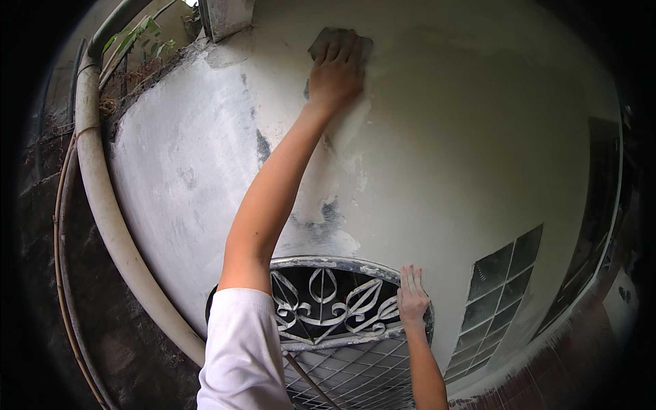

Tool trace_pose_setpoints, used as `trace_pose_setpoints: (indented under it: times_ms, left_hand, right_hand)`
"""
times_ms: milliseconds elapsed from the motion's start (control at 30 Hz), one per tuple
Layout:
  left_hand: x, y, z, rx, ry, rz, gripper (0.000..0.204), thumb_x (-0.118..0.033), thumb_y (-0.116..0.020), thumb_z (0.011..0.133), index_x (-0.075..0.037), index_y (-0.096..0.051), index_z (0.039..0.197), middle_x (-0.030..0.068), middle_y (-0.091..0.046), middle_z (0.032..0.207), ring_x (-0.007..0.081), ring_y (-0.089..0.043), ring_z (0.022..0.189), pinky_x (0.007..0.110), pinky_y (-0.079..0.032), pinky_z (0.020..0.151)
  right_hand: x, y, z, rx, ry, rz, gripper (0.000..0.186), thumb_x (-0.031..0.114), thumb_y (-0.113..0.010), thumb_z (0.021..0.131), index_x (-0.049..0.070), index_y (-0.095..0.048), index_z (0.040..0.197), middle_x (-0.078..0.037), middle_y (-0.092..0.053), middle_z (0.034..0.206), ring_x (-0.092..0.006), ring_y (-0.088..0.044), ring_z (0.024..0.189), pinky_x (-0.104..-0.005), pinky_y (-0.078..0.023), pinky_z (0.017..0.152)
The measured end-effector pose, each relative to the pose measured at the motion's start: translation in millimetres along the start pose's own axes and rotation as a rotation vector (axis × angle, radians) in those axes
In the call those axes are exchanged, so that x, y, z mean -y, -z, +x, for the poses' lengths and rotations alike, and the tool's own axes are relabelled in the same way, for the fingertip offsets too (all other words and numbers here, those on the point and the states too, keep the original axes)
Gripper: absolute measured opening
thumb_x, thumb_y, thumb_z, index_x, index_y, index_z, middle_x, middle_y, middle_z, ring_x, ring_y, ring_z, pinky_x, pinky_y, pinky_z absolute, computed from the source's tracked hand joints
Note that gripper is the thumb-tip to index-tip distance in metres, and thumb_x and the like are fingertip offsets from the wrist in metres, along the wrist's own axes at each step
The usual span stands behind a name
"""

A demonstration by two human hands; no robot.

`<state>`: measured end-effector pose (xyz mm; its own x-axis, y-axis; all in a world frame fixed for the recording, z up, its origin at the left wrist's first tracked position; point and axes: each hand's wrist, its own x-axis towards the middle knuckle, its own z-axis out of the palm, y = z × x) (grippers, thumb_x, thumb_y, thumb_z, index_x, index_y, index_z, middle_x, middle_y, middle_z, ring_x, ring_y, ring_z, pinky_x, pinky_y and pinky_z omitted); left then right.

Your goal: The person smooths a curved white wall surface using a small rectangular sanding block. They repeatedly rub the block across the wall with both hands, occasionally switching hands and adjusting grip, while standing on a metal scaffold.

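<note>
My left arm, in a white sleeve, stretches up across a pale plastered wall (pixel 451 137). My left hand (pixel 336 76) presses a dark grey flat sheet, which looks like sandpaper (pixel 367 46), against the wall's upper part, with its fingers over it. Lower down on the right, my right hand (pixel 412 298) lies flat with fingers stretched upward, whitish dust on its fingertips. It rests at the right rim of an arched opening with a scrolled metal grille (pixel 321 311). Bare grey patches (pixel 331 215) and white filler smears show on the wall beneath my left arm.
A thick pale pipe (pixel 102 178) curves down the left side, beside thinner rods and a rough dark wall (pixel 116 328). Leaves (pixel 140 37) hang at the upper left. At the lower right are a paned window (pixel 497 290) and dusty reddish-brown flooring (pixel 567 362).
</note>
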<state>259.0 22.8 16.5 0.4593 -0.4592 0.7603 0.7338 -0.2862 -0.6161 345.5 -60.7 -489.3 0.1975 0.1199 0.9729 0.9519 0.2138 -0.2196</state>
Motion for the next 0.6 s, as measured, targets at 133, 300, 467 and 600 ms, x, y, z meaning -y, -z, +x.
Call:
trace_pose_setpoints:
  times_ms: [133, 300, 467, 600]
  left_hand:
    - [1.2, -6.5, 14.6, 0.019, -0.013, 0.007, 0.053, -0.029, -0.051, 0.096, -0.011, -0.049, 0.145, 0.0066, -0.046, 0.153, 0.0285, -0.041, 0.142, 0.047, -0.028, 0.119]
    - [41.3, 3.1, 12.8, 0.042, 0.024, 0.072, 0.056, -0.03, -0.048, 0.095, -0.016, -0.045, 0.149, 0.0034, -0.042, 0.156, 0.0258, -0.035, 0.146, 0.047, -0.024, 0.121]
    - [98.2, 40.2, -13.7, 0.068, 0.094, 0.096, 0.058, -0.028, -0.043, 0.096, -0.018, -0.04, 0.153, 0.0028, -0.038, 0.159, 0.0255, -0.032, 0.147, 0.045, -0.021, 0.123]
    - [145.8, 80.0, -57.1, 0.082, 0.204, 0.223, 0.057, -0.028, -0.042, 0.097, -0.021, -0.039, 0.154, 0.0012, -0.035, 0.161, 0.0245, -0.029, 0.149, 0.042, -0.02, 0.123]
  right_hand:
    - [0.8, -1.6, 1.0, -0.038, 0.004, -0.008, 0.043, 0.003, -0.057, 0.09, 0.008, -0.064, 0.132, -0.009, -0.063, 0.136, -0.0341, -0.06, 0.126, -0.0374, -0.058, 0.084]
    - [-0.2, 1.1, -0.3, 0.001, -0.003, 0.034, 0.057, 0.002, -0.06, 0.08, 0.008, -0.06, 0.136, -0.014, -0.06, 0.139, -0.0367, -0.057, 0.127, -0.039, -0.056, 0.092]
    - [-1.2, 2.3, -0.8, 0.0, -0.017, 0.004, 0.055, 0.005, -0.059, 0.084, 0.014, -0.06, 0.138, -0.008, -0.059, 0.141, -0.0319, -0.058, 0.128, -0.0368, -0.057, 0.09]
    - [0.3, 2.4, -2.0, 0.038, -0.083, 0.039, 0.061, 0.005, -0.061, 0.081, 0.018, -0.058, 0.14, -0.007, -0.058, 0.142, -0.0297, -0.057, 0.129, -0.036, -0.057, 0.089]
